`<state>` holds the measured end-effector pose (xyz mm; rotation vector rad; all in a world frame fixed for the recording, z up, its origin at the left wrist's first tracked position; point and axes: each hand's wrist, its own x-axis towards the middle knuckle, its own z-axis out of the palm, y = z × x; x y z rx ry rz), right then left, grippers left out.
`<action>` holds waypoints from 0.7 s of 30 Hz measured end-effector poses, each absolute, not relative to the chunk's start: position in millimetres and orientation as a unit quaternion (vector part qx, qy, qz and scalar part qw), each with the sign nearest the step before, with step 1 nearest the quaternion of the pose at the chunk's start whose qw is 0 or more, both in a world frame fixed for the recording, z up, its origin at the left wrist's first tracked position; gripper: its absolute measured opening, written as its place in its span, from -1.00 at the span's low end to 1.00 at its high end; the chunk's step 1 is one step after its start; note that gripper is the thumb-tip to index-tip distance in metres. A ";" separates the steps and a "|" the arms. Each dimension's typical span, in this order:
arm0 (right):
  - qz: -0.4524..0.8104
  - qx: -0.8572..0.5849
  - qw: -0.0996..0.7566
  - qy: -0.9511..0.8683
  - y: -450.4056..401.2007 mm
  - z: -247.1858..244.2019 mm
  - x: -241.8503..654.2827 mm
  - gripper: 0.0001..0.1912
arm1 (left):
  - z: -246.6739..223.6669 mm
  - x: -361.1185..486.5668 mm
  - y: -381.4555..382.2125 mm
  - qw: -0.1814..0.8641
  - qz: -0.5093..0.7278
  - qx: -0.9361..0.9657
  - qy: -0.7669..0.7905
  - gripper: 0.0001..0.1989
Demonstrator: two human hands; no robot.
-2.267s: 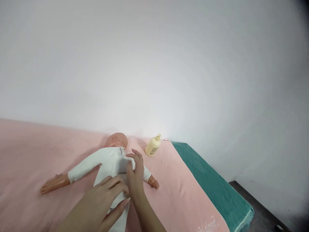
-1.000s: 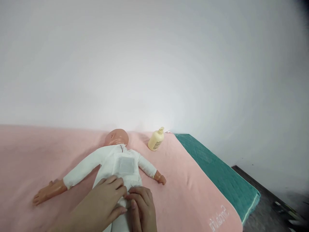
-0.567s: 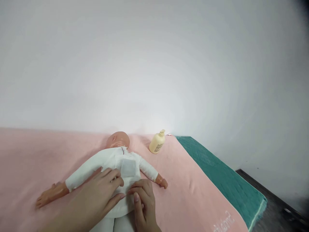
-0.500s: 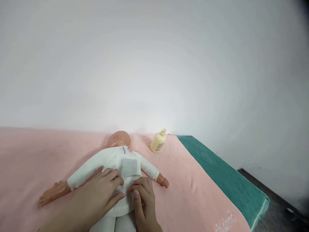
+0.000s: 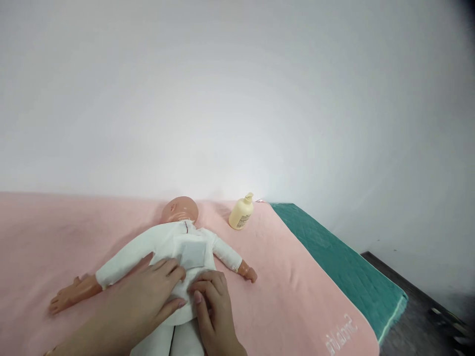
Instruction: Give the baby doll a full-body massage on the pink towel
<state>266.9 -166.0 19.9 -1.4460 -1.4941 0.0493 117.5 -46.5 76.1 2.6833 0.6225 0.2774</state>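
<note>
A baby doll [image 5: 163,242] with a bare plastic head and a white cloth body lies on its back, arms spread out. On its chest is a grey square patch [image 5: 193,254]. My left hand [image 5: 158,291] rests on the doll's belly, fingers bent and thumb apart, holding nothing. Facing it, my right hand [image 5: 215,311] touches the belly's other side, its fingers loosely curled with a gap to the thumb. Both hands lie just below the patch and hide part of the belly.
A cream pump bottle [image 5: 241,212] stands upright beyond the doll's arm on the right. Under everything lies a pink cloth [image 5: 289,277], with a green quilted edge [image 5: 345,262] showing at the right. Behind rises a white wall [image 5: 237,99]; dark floor [image 5: 415,316] shows at lower right.
The whole view has shifted slightly, so the doll, bottle and cloth appear a little further left and higher. Both hands keep about the same place on the doll's belly.
</note>
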 end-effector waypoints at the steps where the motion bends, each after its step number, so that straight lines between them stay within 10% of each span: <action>1: 0.009 -0.595 0.508 -0.623 -167.6 19.2 266.9 -0.80 | 74.5 116.9 -44.7 0.185 0.111 0.953 0.212 -0.82; 21: 0.104 -0.643 0.486 -0.583 -163.5 21.4 271.7 -0.69 | 41.3 130.1 -16.5 0.227 0.233 0.930 0.173 -0.75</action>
